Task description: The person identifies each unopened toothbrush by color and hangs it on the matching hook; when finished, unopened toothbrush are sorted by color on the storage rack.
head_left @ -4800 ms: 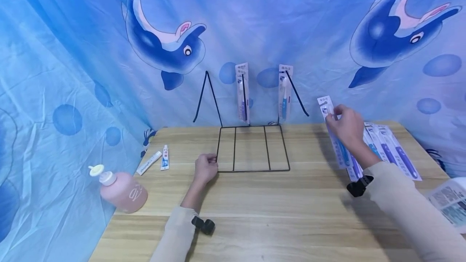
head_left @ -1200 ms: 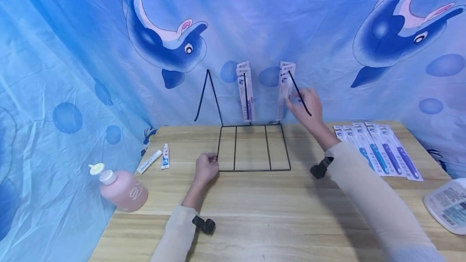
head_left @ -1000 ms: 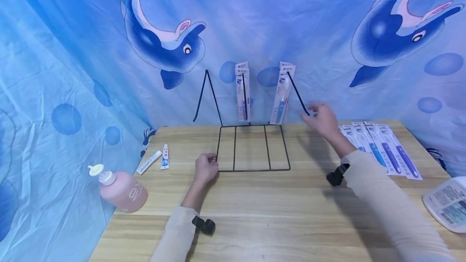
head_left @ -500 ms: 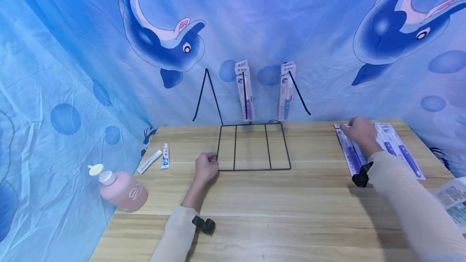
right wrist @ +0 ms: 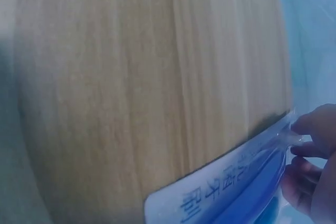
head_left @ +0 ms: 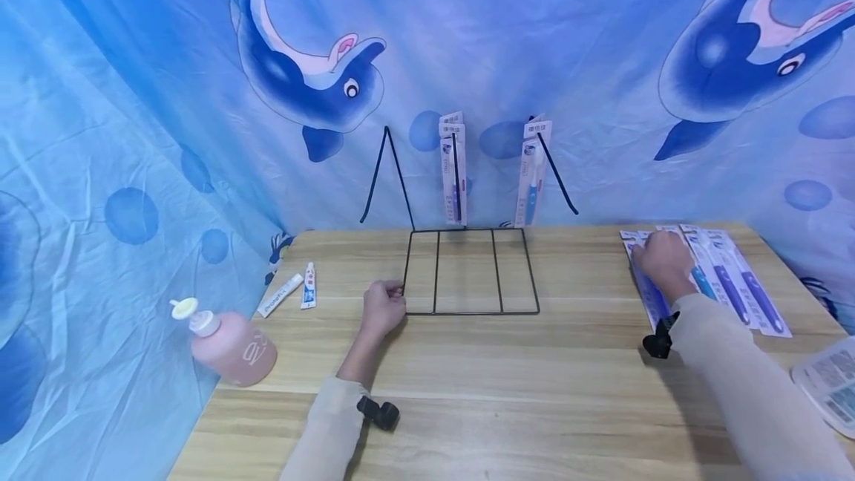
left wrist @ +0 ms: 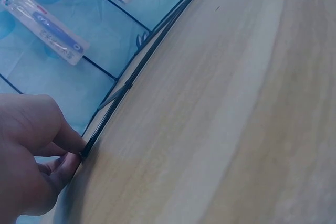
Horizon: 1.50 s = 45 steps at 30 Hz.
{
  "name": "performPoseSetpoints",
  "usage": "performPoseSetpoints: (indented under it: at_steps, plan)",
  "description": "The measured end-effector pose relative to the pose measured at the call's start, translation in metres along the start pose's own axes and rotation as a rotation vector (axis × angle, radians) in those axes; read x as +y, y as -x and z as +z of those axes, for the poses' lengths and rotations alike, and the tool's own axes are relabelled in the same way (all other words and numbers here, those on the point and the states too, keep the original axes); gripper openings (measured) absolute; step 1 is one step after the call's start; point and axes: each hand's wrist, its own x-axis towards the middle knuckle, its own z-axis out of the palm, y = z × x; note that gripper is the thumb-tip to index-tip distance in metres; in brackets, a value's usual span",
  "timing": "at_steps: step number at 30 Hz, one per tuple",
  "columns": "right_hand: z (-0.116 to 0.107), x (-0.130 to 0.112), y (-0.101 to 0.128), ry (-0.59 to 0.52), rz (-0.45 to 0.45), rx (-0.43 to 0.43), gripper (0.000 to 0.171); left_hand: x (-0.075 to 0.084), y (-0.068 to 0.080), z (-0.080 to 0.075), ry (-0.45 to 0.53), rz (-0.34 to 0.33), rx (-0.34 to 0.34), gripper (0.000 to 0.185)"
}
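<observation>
Table (head_left: 508, 384) of light wood, dolphin curtain (head_left: 200, 58) behind. Wire rack (head_left: 467, 273) stands at the back middle, two packs hanging on its hooks. Left hand (head_left: 384, 309) pinches the rack's front left corner. Right hand (head_left: 661, 258) rests on the toothbrush packs (head_left: 728, 280) fanned out flat at the table's right, fingertips curled onto the leftmost pack's edge. Pink bottle (head_left: 227, 344) lies far left, two small tubes (head_left: 294, 295) nearby.

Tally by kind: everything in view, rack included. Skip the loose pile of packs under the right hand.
Wire rack: 1
Hanging toothbrush packs: 4, two on each hook
Toothpaste tubes: 2
Pink bottle: 1
Printed packet: 1
Total: 9
</observation>
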Motion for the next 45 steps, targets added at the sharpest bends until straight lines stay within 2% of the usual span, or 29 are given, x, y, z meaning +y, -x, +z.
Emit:
performPoseSetpoints:
  at_steps: [5, 11, 17, 20, 25, 36, 45]
  plan:
    - [-0.005, 0.000, 0.004, -0.013, 0.004, 0.036, 0.039, 0.000, 0.000, 0.002, -0.002, -0.001, -0.003, 0.040]
    - [-0.017, -0.010, 0.011, -0.050, -0.011, 0.092, 0.031, 0.002, 0.002, 0.001, 0.005, -0.014, -0.014, 0.039]
    - [-0.024, -0.022, 0.017, -0.075, -0.045, 0.133, 0.028, 0.003, 0.004, -0.001, 0.008, 0.002, -0.006, 0.040]
    - [-0.028, -0.026, 0.020, -0.094, -0.058, 0.143, 0.028, 0.003, 0.004, 0.000, 0.007, 0.013, -0.005, 0.040]
    - [-0.044, -0.036, 0.028, -0.145, -0.069, 0.134, 0.032, 0.002, 0.003, 0.001, 0.022, -0.008, -0.015, 0.042]
    - [-0.091, -0.077, 0.058, -0.209, -0.260, 0.350, 0.034, -0.002, 0.003, 0.000, 0.027, -0.015, -0.024, 0.044]
    - [-0.135, -0.123, 0.102, -0.297, -0.400, 0.500, 0.034, 0.003, 0.005, -0.002, 0.009, -0.012, -0.017, 0.044]
